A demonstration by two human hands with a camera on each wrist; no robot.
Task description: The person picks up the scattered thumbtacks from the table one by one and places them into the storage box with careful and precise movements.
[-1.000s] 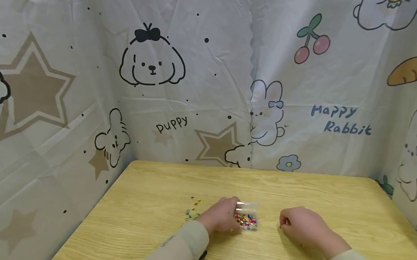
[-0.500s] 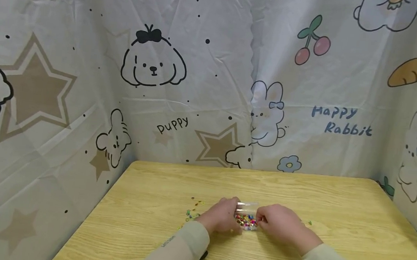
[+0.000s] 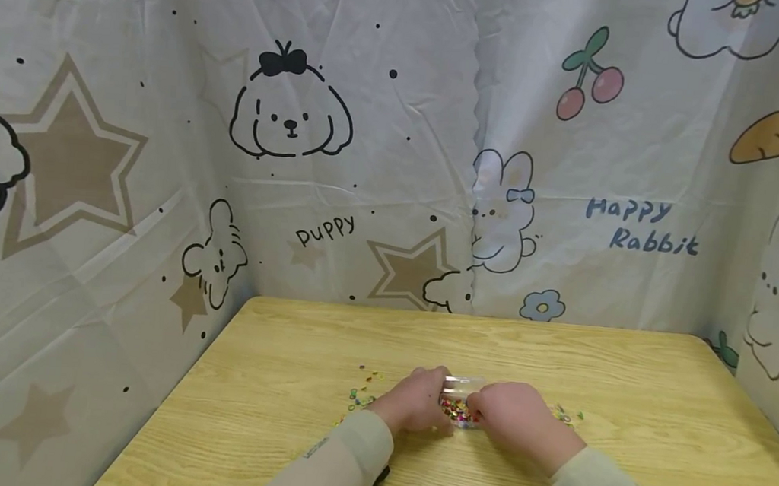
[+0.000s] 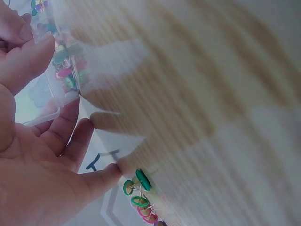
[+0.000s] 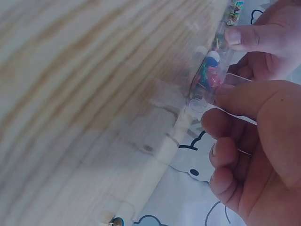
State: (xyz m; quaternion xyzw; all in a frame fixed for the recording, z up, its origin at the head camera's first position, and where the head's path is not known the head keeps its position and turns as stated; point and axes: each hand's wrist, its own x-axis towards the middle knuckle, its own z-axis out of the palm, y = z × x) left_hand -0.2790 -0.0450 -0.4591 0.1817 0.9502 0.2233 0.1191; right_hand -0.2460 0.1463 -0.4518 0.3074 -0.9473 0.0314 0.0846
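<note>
Fingers of the left hand (image 3: 416, 401) grip the left end of a clear box (image 3: 462, 391) on the bench (image 3: 261, 385). Right hand (image 3: 519, 415): fingers curled, tips at the box's right end; cannot tell whether they pinch anything. Coloured tacks (image 3: 456, 411) inside; loose tacks (image 3: 352, 406) lie left and right, outside both hands.

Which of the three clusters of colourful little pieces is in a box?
The middle cluster, between the left hand and right hand: a clear box holds it, while the left cluster and right cluster lie loose.
</note>
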